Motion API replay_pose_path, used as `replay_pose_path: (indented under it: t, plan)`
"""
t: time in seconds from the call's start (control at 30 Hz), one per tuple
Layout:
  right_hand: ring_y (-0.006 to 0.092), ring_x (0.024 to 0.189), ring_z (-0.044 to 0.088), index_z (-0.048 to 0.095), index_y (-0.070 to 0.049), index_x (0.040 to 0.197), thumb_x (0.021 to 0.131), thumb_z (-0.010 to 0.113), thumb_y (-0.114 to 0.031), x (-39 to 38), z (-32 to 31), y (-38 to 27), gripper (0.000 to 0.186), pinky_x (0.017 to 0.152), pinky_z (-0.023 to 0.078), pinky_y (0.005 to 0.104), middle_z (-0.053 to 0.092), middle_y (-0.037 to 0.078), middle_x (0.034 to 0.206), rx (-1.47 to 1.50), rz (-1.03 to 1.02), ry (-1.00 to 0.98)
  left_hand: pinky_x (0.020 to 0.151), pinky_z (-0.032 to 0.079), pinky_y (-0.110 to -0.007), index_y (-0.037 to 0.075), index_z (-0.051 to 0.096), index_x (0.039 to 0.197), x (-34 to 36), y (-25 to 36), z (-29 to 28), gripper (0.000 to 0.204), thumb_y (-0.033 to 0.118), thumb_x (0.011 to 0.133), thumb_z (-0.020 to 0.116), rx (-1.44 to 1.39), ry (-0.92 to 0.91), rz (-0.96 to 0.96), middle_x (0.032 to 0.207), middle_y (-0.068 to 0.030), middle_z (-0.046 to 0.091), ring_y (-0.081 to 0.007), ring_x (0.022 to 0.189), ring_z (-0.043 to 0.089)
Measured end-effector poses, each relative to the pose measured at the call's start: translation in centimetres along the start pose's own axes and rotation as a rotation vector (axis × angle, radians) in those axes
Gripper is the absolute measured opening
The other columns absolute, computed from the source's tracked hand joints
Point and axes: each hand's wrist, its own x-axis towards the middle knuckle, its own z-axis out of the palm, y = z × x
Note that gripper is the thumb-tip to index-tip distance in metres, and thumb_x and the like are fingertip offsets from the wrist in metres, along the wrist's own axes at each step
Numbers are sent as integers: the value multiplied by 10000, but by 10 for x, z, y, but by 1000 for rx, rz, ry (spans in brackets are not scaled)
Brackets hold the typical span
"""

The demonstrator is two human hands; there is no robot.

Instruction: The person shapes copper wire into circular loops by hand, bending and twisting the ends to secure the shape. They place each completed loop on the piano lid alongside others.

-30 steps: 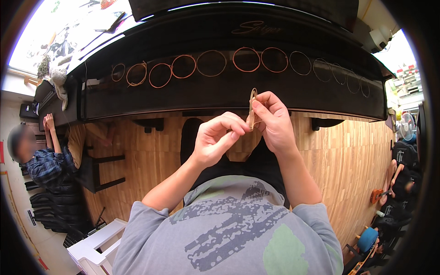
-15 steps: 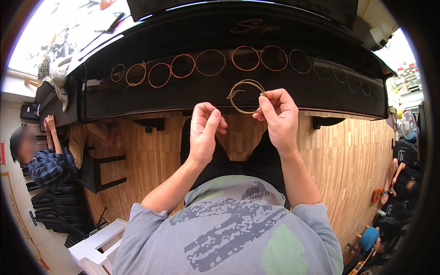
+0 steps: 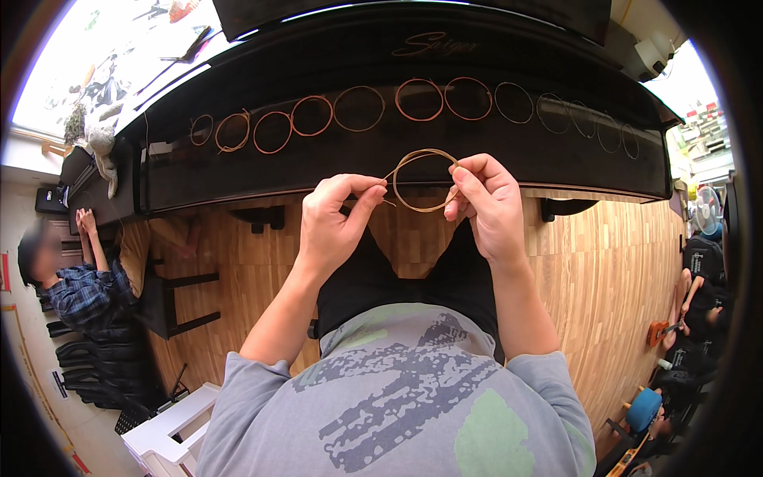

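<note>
A brass-coloured coiled guitar string (image 3: 396, 183) hangs just in front of the black piano's near edge, its loop upright between my hands. My right hand (image 3: 494, 208) is closed on the right side of the loop, pinching it between thumb and fingers. At the loop's left, my left hand (image 3: 330, 222) pinches the loose end of the string, drawn out from the coil. Beyond them, a row of several coiled strings lies on the black piano (image 3: 278, 176): copper-coloured coils (image 3: 273, 151) at left and middle, thin silvery coils (image 3: 515, 122) at right.
A seated person (image 3: 87, 290) in a plaid shirt is at the far left, beside a black bench (image 3: 163, 306). A soft toy (image 3: 102, 139) sits by the piano's left end. White furniture (image 3: 155, 441) stands at lower left. On the right are a fan (image 3: 706, 213) and a small orange ukulele (image 3: 656, 333).
My left hand has moved from hanging loosely beside the coil to pinching the string's loose end. The loop has turned and looks rounder; my right hand still holds it.
</note>
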Motion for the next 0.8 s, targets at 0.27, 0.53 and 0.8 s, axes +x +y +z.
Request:
replay_pose_path:
  t: [0.27, 0.53, 0.8]
  plan:
    - [67, 563, 589, 601, -6, 946, 925, 605, -101, -2, 4, -3, 98, 535, 489, 189, 603, 13, 710, -115, -75, -15, 763, 471, -221, -13, 617, 1070, 2, 8, -6, 203, 13, 870, 634, -196, -128, -70, 1031, -70, 603, -101, 919, 583]
    - [61, 577, 585, 592, -5, 942, 922, 595, -77, -10, 8, -6, 75, 545, 485, 184, 598, 11, 740, -213, -96, -15, 665, 404, -217, 55, 566, 1211, -4, 21, -2, 480, 98, 766, 740, 291, 177, 168, 1020, -32, 465, -98, 765, 465]
    - [57, 595, 574, 555, -6, 905, 896, 598, -30, -45, 30, -2, 50, 526, 468, 198, 572, -5, 702, -218, 17, -260, 597, 434, -291, 0, 575, 815, -20, 15, 9, 187, 106, 952, 507, 17, -107, 73, 711, -77, 549, -179, 642, 539]
